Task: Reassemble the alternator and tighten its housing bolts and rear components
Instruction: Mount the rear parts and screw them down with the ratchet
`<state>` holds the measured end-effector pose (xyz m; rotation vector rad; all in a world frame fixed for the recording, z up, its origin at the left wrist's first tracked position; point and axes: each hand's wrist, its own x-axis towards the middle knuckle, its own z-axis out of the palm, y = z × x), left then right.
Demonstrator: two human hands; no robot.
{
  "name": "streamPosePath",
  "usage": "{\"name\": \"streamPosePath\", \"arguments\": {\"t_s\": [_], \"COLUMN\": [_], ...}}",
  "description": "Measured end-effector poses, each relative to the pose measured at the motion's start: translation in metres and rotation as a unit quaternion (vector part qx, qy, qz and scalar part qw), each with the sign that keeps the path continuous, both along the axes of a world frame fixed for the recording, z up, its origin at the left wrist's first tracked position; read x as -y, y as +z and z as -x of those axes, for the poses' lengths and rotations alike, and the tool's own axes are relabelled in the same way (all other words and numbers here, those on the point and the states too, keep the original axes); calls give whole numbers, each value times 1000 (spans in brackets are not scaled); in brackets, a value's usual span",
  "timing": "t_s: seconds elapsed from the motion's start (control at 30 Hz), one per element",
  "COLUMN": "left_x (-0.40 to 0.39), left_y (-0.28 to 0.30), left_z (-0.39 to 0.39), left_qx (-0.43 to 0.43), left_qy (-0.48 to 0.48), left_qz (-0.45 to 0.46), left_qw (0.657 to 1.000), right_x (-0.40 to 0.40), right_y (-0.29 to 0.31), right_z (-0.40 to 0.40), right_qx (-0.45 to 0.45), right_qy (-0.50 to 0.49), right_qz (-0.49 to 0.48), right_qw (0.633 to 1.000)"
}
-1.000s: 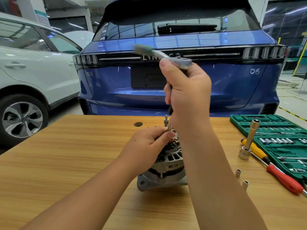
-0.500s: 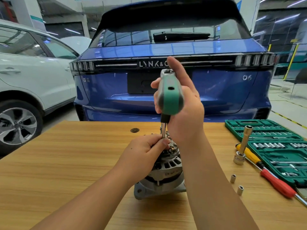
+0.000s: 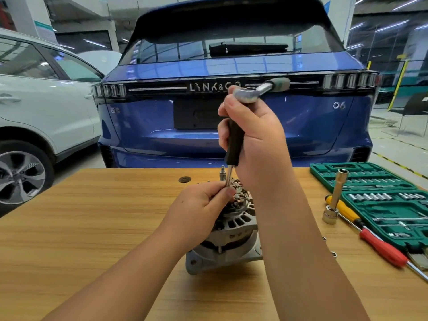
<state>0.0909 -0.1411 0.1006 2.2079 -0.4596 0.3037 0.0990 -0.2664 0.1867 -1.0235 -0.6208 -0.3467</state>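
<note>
We see one alternator (image 3: 228,242) standing on the wooden table (image 3: 81,228), near the middle of the view, its rear end up and one threaded stud (image 3: 222,175) rising at its 12 o'clock edge. The left hand (image 3: 200,209) rests on top of the alternator and pinches the thin steel shaft (image 3: 228,176) of the driver between thumb and fingertips. The right hand (image 3: 252,133) is curled round the driver's black grip (image 3: 234,142), held upright above the alternator — one ratchet (image 3: 257,91) sits on its top end, handle pointing toward 2 o'clock. At 3 o'clock from the alternator we count one long socket extension (image 3: 334,195) standing tilted, two screwdrivers — one yellow-handled (image 3: 345,210), one red-handled (image 3: 382,249) — and one open green socket case (image 3: 382,195). Small sockets lie near the right forearm; how many, we cannot tell. Beyond the table stand two cars: one blue (image 3: 162,112) at 12 o'clock, one white (image 3: 46,107) at 10 o'clock.
</note>
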Motion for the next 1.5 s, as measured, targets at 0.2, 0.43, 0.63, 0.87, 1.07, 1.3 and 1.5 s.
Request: {"name": "streamPosePath", "arguments": {"t_s": [0.2, 0.43, 0.63, 0.87, 1.07, 1.3, 1.5], "left_x": [0, -1, 0, 1, 1, 1, 1], "left_y": [1, 0, 0, -1, 0, 2, 0], "left_z": [0, 2, 2, 0, 2, 4, 3], "left_qx": [-11, -22, -14, -1, -19, -15, -8], "left_qy": [-1, 6, 2, 2, 13, 7, 1], "left_qz": [13, 18, 11, 3, 21, 16, 19], "left_qw": [1000, 1000, 1000, 1000, 1000, 1000, 1000], "right_x": [-8, -7, -9, 5, -9, -10, -11], "right_y": [-8, 0, -4, 0, -2, 7, 3], "right_z": [-6, -7, 3, 0, 7, 12, 4], "right_qx": [77, 11, 7, -4, 84, 11, -8], "right_qy": [-5, -3, -17, -26, -22, 96, 10], "right_qz": [-26, 46, -29, -39, 16, -16, -8], "right_qw": [997, 999, 999, 999, 996, 995, 1000]}}
